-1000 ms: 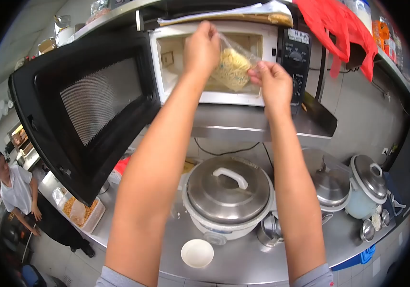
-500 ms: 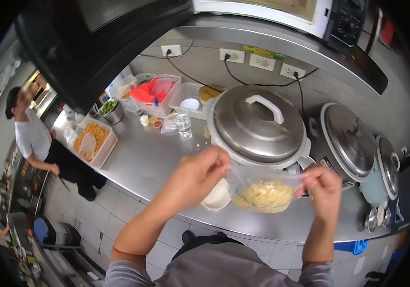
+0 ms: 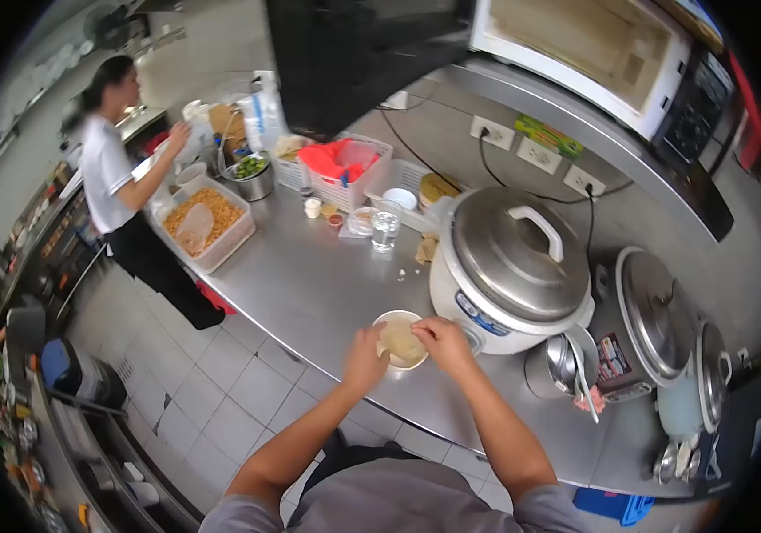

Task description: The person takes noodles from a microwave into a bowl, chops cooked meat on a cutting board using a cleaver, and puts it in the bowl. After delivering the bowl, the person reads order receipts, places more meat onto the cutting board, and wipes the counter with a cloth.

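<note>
A white bowl [image 3: 398, 365] sits near the front edge of the steel counter. The clear plastic bag [image 3: 401, 343] of pale yellow food is at the bowl's mouth, between my hands. My left hand [image 3: 366, 357] is closed on the bag at the bowl's left side. With pinched fingers, my right hand [image 3: 444, 341] holds the bag's right side. How far the bag reaches into the bowl cannot be made out. Just behind my right hand is a large rice cooker [image 3: 509, 258] with its metal lid on.
An open microwave [image 3: 576, 53] stands on the shelf above, its black door [image 3: 363, 53] hanging over the counter. Two more lidded cookers [image 3: 656, 311] are at the right. A person [image 3: 110, 178] stands at the left beside a tub of orange-brown food [image 3: 212, 222].
The bag has gone from in front of the microwave down to the bowl, held in both my hands. My view has turned downward and left. The person at the left has raised a hand.
</note>
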Available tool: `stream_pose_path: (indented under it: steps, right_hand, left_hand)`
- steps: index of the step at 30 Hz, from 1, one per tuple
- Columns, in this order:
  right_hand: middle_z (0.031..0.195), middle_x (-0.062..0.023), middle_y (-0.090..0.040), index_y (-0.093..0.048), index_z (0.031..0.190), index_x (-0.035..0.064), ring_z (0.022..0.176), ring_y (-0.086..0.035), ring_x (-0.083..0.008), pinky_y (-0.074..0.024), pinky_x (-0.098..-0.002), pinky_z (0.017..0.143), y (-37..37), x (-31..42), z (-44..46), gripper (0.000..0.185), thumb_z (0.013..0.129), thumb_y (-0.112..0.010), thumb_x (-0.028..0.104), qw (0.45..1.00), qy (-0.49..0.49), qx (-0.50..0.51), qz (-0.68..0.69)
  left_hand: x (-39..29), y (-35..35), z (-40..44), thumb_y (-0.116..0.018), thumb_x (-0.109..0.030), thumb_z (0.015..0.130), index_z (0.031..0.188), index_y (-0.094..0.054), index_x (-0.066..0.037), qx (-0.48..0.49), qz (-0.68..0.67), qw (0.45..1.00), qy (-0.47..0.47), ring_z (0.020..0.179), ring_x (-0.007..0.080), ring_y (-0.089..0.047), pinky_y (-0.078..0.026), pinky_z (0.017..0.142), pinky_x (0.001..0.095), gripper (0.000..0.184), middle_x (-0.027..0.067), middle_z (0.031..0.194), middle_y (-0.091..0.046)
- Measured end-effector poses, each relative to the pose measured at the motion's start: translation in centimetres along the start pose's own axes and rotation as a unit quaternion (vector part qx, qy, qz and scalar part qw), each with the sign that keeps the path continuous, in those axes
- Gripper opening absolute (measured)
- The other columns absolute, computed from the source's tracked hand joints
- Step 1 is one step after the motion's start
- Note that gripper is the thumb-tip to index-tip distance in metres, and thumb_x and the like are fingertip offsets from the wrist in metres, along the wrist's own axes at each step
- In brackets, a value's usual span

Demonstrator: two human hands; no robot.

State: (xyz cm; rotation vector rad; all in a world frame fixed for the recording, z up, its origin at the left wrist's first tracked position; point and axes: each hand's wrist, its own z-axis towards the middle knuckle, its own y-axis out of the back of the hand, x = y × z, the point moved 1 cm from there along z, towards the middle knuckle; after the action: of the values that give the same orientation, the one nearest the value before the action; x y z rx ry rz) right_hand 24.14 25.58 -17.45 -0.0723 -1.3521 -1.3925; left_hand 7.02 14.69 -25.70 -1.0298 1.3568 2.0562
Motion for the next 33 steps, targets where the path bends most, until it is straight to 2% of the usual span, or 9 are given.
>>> stream_pose_path:
  steps: [4,7,11,13,16,18,21,25,33]
  right_hand:
    - [0.082,-0.0027,-0.070,-0.075,0.102,0.0012,0.065,-0.060,-0.0078,-0.0497,-0.0248,0.059,-0.3,1.2,0.2,0.008,0.097,-0.071,0.007,0.981,-0.119,-0.017,0.154]
    - [0.080,0.0010,-0.065,-0.072,0.111,0.0023,0.064,-0.056,-0.0046,-0.0488,-0.0229,0.059,-0.6,1.3,1.7,0.012,0.099,-0.068,0.005,0.974,-0.123,-0.032,0.188]
    - [0.079,0.0014,-0.063,-0.070,0.119,0.0035,0.067,-0.056,-0.0049,-0.0490,-0.0225,0.061,0.8,4.7,3.6,0.021,0.098,-0.069,0.005,0.953,-0.081,-0.103,0.272]
    - [0.082,0.0024,-0.063,-0.068,0.121,0.0038,0.069,-0.056,-0.0056,-0.0497,-0.0238,0.063,1.9,5.3,3.9,0.023,0.099,-0.069,0.005,0.966,-0.082,-0.075,0.235]
    - [0.084,0.0032,-0.063,-0.068,0.122,0.0038,0.073,-0.057,-0.0071,-0.0516,-0.0262,0.069,2.6,5.5,4.5,0.023,0.099,-0.068,0.002,0.991,-0.057,0.029,0.117]
    - [0.085,0.0024,-0.062,-0.065,0.126,0.0042,0.078,-0.061,-0.0094,-0.0535,-0.0286,0.078,4.2,7.7,4.8,0.028,0.098,-0.068,0.001,0.964,0.015,-0.099,0.247]
    - [0.086,0.0003,-0.063,-0.060,0.131,0.0037,0.084,-0.065,-0.0115,-0.0544,-0.0302,0.085,6.3,10.2,5.6,0.034,0.098,-0.066,-0.001,0.912,0.072,-0.117,0.385]
    - [0.083,0.0005,-0.058,-0.057,0.128,0.0031,0.069,-0.059,-0.0097,-0.0574,-0.0328,0.077,8.3,11.0,4.4,0.028,0.100,-0.063,-0.001,0.835,0.004,-0.037,0.549]
    - [0.071,0.0064,-0.052,-0.068,0.116,0.0050,0.064,-0.051,-0.0067,-0.0456,-0.0267,0.064,-4.8,9.2,2.0,0.021,0.098,-0.073,0.015,0.973,-0.031,0.160,0.165]
  left_hand:
    - [0.3,0.2,-0.6,-0.070,-0.005,0.087,0.148,-0.046,-0.009,0.002,-0.057,0.997,0.057,0.123,0.0436,-0.057,-0.050,0.103,0.0480,0.065,0.0217,0.131,-0.054]
    - [0.4,0.3,-0.3,-0.071,-0.006,0.086,0.150,-0.043,-0.007,-0.110,-0.057,0.989,0.079,0.124,0.0447,-0.056,-0.050,0.103,0.0477,0.070,0.0246,0.133,-0.051]
    - [6.7,-2.3,0.9,-0.067,-0.011,0.088,0.151,-0.043,-0.004,-0.074,-0.026,0.984,0.161,0.124,0.0452,-0.056,-0.048,0.106,0.0484,0.067,0.0259,0.137,-0.047]
    - [7.9,-3.1,1.3,-0.060,-0.020,0.090,0.148,-0.049,-0.006,0.040,-0.075,0.968,0.236,0.118,0.0363,-0.057,-0.062,0.077,0.0443,0.061,0.0198,0.139,-0.047]
    - [4.3,-1.5,1.1,-0.053,-0.014,0.095,0.145,-0.051,-0.003,0.104,-0.152,0.937,0.297,0.125,0.0416,-0.057,-0.063,0.079,0.0442,0.052,0.0255,0.145,-0.044]
    - [4.6,-1.7,0.6,-0.051,-0.012,0.095,0.145,-0.051,-0.004,0.070,-0.187,0.931,0.306,0.119,0.0392,-0.060,-0.063,0.072,0.0417,0.050,0.0241,0.141,-0.048]
    - [5.0,-0.9,-1.4,-0.048,-0.009,0.097,0.146,-0.050,-0.006,0.033,-0.279,0.901,0.330,0.108,0.0337,-0.065,-0.064,0.066,0.0388,0.050,0.0204,0.135,-0.056]
    - [8.3,0.7,-4.2,-0.043,-0.004,0.095,0.150,-0.047,-0.008,-0.096,-0.416,0.834,0.348,0.099,0.0255,-0.069,-0.063,0.066,0.0346,0.055,0.0148,0.129,-0.064]
    - [6.8,13.1,-10.9,-0.037,0.006,0.087,0.159,-0.032,-0.012,-0.256,-0.523,0.771,0.257,0.112,0.0268,-0.068,-0.063,0.075,0.0356,0.074,0.0142,0.139,-0.058]
